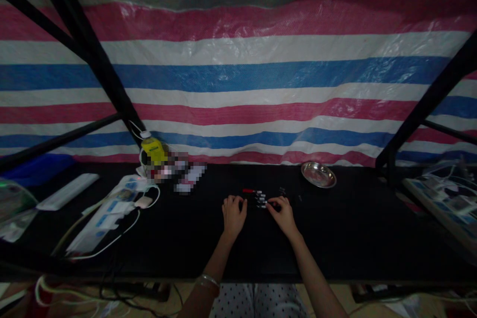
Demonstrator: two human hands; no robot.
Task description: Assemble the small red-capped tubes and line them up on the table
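Several slim pen-like sticks (pixel 261 201) with silver ends lie side by side on the black table, between my two hands. Their bodies are too dark to make out well. One red stick (pixel 247 190) with a pale end lies at the far side of the row. My left hand (pixel 234 214) rests at the row's left end, fingers curled toward the thumb; what they hold, if anything, is hidden in the dark. At the right end, thumb and fingertips of my right hand (pixel 283 214) pinch the silver end of one of the near sticks.
Small clear pieces (pixel 283 191) lie beyond my right hand. Farther back stands a round metal dish (pixel 318 175). Power strips with cables (pixel 108 218) and a yellow bottle (pixel 154 150) occupy the left; another strip (pixel 452 201) is at the right. Striped sheeting (pixel 238 77) hangs behind.
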